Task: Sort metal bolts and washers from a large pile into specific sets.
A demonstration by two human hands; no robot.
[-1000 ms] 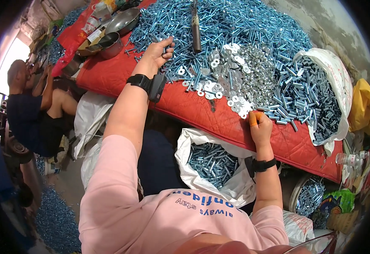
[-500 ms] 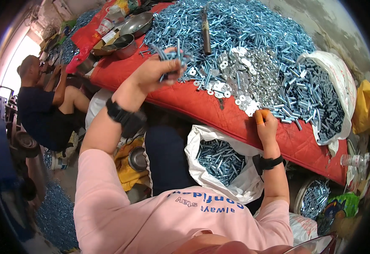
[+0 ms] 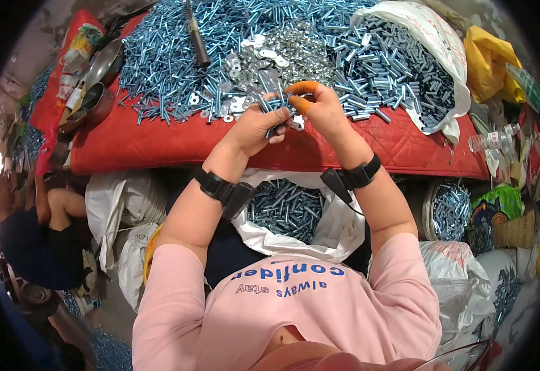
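Your left hand [image 3: 254, 128] grasps a bunch of bolts [image 3: 281, 102] at 12 o'clock in your view, over the red quilted cover [image 3: 159, 142]; your right hand [image 3: 328, 115], with orange finger sheaths [image 3: 304, 88], meets them, though whether it pinches one I cannot tell. From your hands, a bolt heap [image 3: 165, 74] lies at 10 o'clock, metal sleeves [image 3: 378, 68] at 2, and an open white sack [image 3: 339, 232] at 6.

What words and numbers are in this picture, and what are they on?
I won't copy any words, but printing shows here:
Pink shirt: blue and grey letters, big and clear, upside down in this view.
White sack at left: dark print, too blurred to read fully.
Clear bottle at right: label too small to read.
Whitish bag at lower right: red print, blurred.
Bolts in the left hand: no writing visible.
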